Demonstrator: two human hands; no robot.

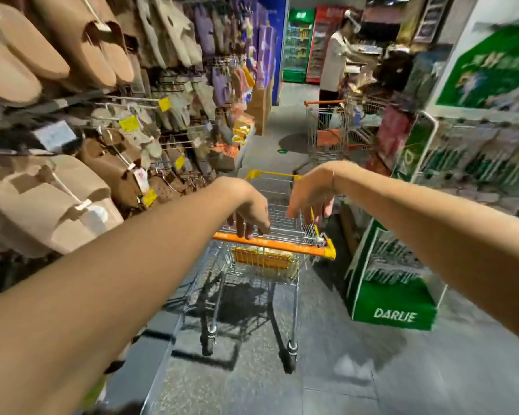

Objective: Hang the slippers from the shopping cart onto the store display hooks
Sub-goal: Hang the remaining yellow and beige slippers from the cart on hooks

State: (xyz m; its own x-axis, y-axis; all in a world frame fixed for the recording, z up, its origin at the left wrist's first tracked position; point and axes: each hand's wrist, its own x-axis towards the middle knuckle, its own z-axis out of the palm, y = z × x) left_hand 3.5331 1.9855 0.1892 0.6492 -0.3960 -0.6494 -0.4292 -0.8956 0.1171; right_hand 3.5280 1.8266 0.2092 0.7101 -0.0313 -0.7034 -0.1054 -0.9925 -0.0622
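Reaching down over the shopping cart (277,235), the left hand (249,212) and the right hand (310,199) are seen with fingers loosely spread, nothing held. No slippers can be made out in the basket (wire and blur hide its contents). Tan and brown slippers (57,202) are hung on the display hooks (132,100) at the left; they are judged light, soft and bendable, best taken by the hanger loop.

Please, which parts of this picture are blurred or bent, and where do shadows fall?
Head view: the slippers on the left and the green stand are smeared by motion blur; wide-angle distortion stretches both forearms; the cart is sharper and throws a dark shadow on the floor.
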